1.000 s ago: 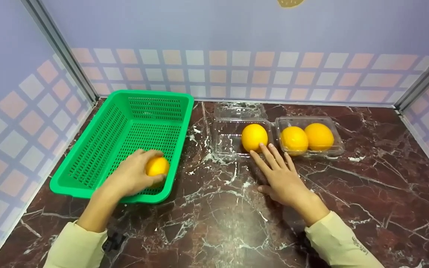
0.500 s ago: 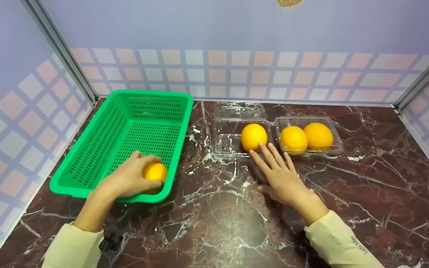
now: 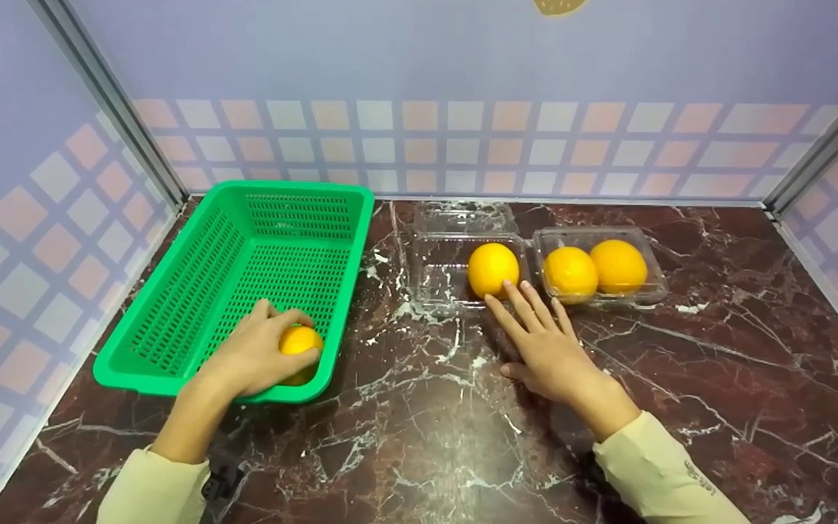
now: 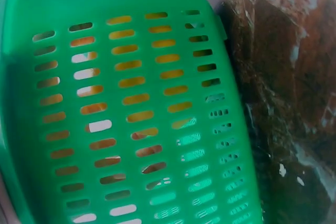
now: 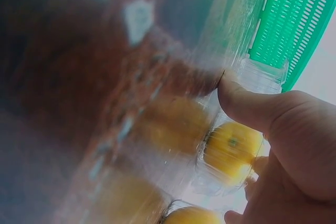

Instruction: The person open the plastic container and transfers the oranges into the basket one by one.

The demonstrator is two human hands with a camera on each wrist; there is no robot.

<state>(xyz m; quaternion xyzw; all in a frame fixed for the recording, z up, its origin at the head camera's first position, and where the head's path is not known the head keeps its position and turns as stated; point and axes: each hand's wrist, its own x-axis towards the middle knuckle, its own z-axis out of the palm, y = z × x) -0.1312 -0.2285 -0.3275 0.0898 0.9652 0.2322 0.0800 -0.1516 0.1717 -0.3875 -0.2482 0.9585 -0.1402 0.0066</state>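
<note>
Inside the near right corner of the green basket (image 3: 295, 187), my left hand (image 3: 241, 360) grips an orange (image 3: 301, 339) between thumb and fingers. The left wrist view shows yellow fruit through the slots of the basket wall (image 4: 116, 129). My right hand (image 3: 553, 356) is spread with straight fingers, its fingertips at the front of another orange (image 3: 493, 269). That orange sits in the right half of a clear plastic clamshell box (image 3: 439, 273), whose lid lies folded back. In the right wrist view, the thumb (image 5: 247, 103) extends in front of the clear box.
A second clear box (image 3: 644, 287) with two oranges (image 3: 570, 273) stands right beside the first. A tiled-pattern wall (image 3: 463, 153) runs behind both boxes and the basket. The dark marbled tabletop (image 3: 419, 422) spreads out in front. A small black object (image 3: 222, 482) shows by the left sleeve.
My left hand has lowered the orange and drawn it slightly toward the basket's near corner. The right hand stays in place; the whole view shifts a little.
</note>
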